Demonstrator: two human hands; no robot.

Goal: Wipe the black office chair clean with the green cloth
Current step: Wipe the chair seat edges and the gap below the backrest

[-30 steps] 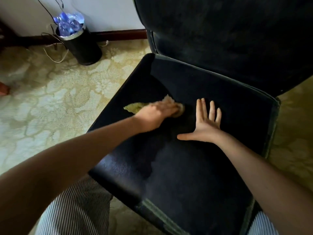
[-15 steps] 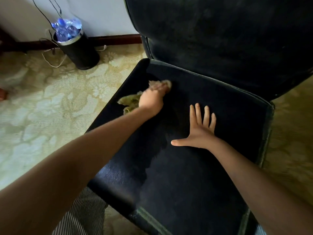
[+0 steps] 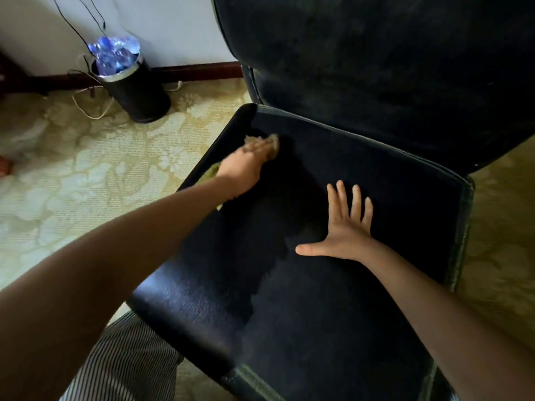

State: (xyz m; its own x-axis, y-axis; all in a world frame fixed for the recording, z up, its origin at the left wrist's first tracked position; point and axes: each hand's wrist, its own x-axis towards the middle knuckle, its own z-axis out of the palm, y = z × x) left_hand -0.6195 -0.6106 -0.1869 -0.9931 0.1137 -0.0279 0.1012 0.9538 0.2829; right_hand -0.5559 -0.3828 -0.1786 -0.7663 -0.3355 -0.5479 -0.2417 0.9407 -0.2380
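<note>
The right hand [image 3: 347, 230] lies flat, fingers spread, on the black office chair [image 3: 347, 314], well apart from the backrest [image 3: 376, 68], I think to keep the chair steady. The left hand [image 3: 246, 166] presses the green cloth [image 3: 262, 140] near the backrest (blur hides whether its fingers curl). A second ago the cloth was farther from the backrest.

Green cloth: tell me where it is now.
Head view: the green cloth lies under the left hand at the far-left corner of the chair seat, by the backrest.
</note>
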